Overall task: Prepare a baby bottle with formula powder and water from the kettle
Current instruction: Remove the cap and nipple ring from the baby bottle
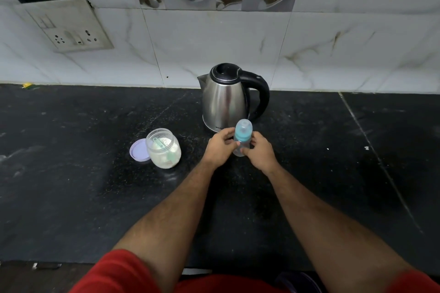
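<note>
A small clear baby bottle (pixel 242 137) with a blue collar and a clear cap stands upright on the black counter (pixel 95 197), just in front of the steel kettle (pixel 226 100). My left hand (pixel 220 148) grips the bottle from the left, fingers curled round it. From the right, my right hand (pixel 259 152) holds its lower body. An open clear jar of white formula powder (pixel 164 148) with a green scoop inside stands to the left. Its lilac lid (pixel 139 151) leans against the jar's left side.
The kettle has a black lid and a black handle pointing right, and it stands close to the tiled wall. A switch and socket plate (pixel 69 25) is mounted on the wall at the upper left. The counter's front edge runs near my red shirt.
</note>
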Demonstrator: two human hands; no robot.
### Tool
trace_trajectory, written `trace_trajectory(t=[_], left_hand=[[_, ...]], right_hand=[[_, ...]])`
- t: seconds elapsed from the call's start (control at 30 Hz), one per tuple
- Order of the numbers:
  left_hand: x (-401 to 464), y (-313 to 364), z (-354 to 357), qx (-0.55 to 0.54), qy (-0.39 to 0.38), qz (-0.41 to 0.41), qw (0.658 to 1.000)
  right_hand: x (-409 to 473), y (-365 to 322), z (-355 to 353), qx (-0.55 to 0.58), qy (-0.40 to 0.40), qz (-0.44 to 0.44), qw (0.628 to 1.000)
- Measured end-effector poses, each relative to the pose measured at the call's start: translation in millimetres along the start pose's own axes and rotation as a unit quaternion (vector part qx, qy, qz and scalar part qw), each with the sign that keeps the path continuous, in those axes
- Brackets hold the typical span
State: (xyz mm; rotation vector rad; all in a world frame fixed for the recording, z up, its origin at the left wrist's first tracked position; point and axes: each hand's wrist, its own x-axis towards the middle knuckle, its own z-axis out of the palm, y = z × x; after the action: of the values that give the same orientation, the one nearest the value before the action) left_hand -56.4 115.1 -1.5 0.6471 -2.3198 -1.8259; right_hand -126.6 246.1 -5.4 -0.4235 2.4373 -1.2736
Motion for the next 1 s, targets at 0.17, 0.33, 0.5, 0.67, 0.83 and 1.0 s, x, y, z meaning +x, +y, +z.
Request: trace_trajectory(t=[0.17,0.33,0.5,0.67,0.83,1.0], left_hand=[[-11.4,3.2,-3.4,0.008,0.012,0.022,1.0],[-28.0,0.4,-11.6,-0.014,-0.001,0.021,1.0],[-40.4,0.2,-27.8,-0.072,-0.016,0.032,0.997],[-55.0,15.3,-47.1,-0.135,-0.088,0.039,0.986],[-69.3,16.3,-60.3,-0.139,-0.133,0.044,0.98],[-78.0,13.6,-62.8,-0.128,-0.109,0.035,0.985]], right_hand=[[-9.8,2.0,-4.6,0.022,-0.017,-0.017,0.999],[-31.7,3.3,-4.0,0.078,-0.038,-0.031,0.996],[-57.2,0.3,0.6,0.134,-0.074,-0.023,0.988],[-84.9,-11.8,4.8,0.158,-0.127,-0.013,0.979],[-102.7,-22.0,9.9,0.159,-0.136,-0.01,0.978],[-115.5,-30.2,21.5,0.13,-0.127,-0.014,0.983]])
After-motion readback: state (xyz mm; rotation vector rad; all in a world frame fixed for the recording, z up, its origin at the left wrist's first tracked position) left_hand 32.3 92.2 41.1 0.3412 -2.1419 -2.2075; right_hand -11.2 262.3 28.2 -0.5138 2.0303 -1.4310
